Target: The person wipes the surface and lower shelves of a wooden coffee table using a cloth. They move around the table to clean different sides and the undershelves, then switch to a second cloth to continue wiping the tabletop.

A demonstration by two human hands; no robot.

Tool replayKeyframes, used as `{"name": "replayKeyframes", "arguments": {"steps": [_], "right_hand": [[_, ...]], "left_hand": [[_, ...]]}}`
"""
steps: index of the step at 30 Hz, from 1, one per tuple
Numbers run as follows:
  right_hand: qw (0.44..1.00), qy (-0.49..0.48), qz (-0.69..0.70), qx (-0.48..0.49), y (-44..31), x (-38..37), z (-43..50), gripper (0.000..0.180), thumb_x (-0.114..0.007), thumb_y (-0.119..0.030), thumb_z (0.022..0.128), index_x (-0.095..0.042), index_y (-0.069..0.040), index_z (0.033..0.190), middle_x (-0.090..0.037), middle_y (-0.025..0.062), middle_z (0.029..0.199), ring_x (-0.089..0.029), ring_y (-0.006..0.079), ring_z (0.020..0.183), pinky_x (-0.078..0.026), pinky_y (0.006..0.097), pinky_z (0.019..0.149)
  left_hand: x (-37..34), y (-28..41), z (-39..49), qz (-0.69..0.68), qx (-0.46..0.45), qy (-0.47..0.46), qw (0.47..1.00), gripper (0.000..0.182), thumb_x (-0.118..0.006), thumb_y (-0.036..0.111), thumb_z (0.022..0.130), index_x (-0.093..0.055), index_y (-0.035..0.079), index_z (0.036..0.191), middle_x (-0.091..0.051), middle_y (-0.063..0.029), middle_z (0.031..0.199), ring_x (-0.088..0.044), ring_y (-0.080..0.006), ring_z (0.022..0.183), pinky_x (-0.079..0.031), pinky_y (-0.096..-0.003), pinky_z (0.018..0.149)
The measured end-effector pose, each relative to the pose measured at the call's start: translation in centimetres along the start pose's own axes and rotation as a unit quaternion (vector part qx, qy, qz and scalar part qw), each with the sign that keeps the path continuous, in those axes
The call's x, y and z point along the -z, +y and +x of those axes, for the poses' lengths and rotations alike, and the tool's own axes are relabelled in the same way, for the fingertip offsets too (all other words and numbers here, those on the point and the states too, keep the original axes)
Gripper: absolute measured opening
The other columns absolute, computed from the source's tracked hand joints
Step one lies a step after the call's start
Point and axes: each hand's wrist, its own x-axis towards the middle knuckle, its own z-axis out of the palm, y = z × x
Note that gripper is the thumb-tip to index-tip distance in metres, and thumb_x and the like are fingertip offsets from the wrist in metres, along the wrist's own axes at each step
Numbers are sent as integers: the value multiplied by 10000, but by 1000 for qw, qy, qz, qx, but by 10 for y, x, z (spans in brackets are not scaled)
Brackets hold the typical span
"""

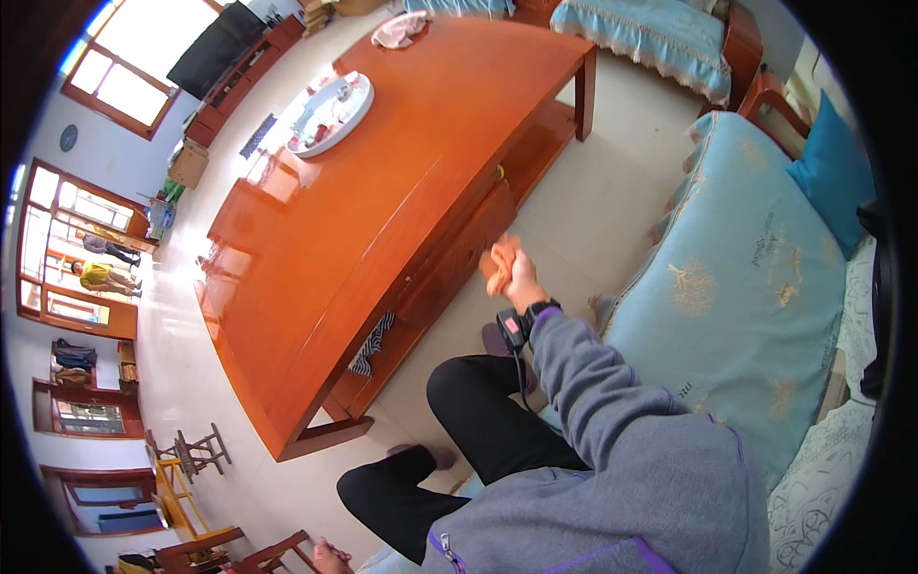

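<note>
My right hand (522, 278) is closed around a crumpled orange cloth (498, 269), slightly blurred, in front of the long side of the glossy wooden table (358, 208). A dark watch-like band and a small black box with a cable sit on that wrist. At the bottom edge, partly cut off, my left hand (331, 557) shows beside a wooden chair (276, 552); its fingers look curled, and whether it holds anything is unclear. On the tabletop lie an oval white tray (367, 107) with several small items and a pale pink cloth (400, 30).
A sofa with a light blue cover (724, 287) stands at the right, with a blue cushion (832, 172). A striped cloth (373, 346) lies on the table's lower shelf. A folding stool (193, 452) stands on the floor. Two people (100, 276) are by the far doorway.
</note>
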Motion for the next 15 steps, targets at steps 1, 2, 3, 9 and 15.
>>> {"name": "replayKeyframes", "arguments": {"steps": [1, 2, 3, 9, 15], "right_hand": [[998, -45, -54, -2, -7, -1, 10, 444, -464, -509, 981, -616, -96, 922, -611, 27, 727, -529, 157, 483, -342, 313, 318], [994, 85, -11, 69, -9, -17, 35, 472, -478, -532, 977, -615, -86, 904, -605, 30, 725, -494, 146, 472, -305, 305, 313], [990, 70, 8, 124, -19, -32, 56, 435, -490, -506, 973, -565, -106, 817, -556, 14, 683, -455, 142, 452, -275, 308, 309], [971, 90, -112, 191, -54, -94, 125, 323, -375, -485, 1011, -500, -193, 1072, -530, 52, 784, -484, 212, 576, -349, 372, 438], [853, 170, -283, 404, 47, -111, 108, 355, -277, -502, 1061, -485, -244, 1187, -470, 13, 705, -440, 157, 523, -358, 330, 403]], "left_hand": [[-5, 3, -1, -8, 31, -3, 999, 315, -549, 220, 995, -569, 40, 737, -483, -33, 532, -465, -122, 459, -390, -280, 440], [-10, 5, -3, -17, 61, -2, 998, 312, -548, 220, 996, -567, 44, 739, -485, -32, 537, -466, -120, 459, -389, -279, 439], [-13, 5, -3, -19, 84, 0, 996, 310, -547, 219, 997, -566, 47, 740, -488, -32, 542, -466, -118, 459, -388, -278, 437], [2, -39, 14, -39, 197, 2, 980, 295, -541, 214, 1003, -558, 66, 749, -503, -30, 571, -469, -108, 458, -384, -270, 429], [30, -104, 64, 533, -46, -146, 832, 532, -679, 214, 705, -638, 88, 1220, -685, -127, 886, -629, -357, 874, -527, -470, 732]]}}
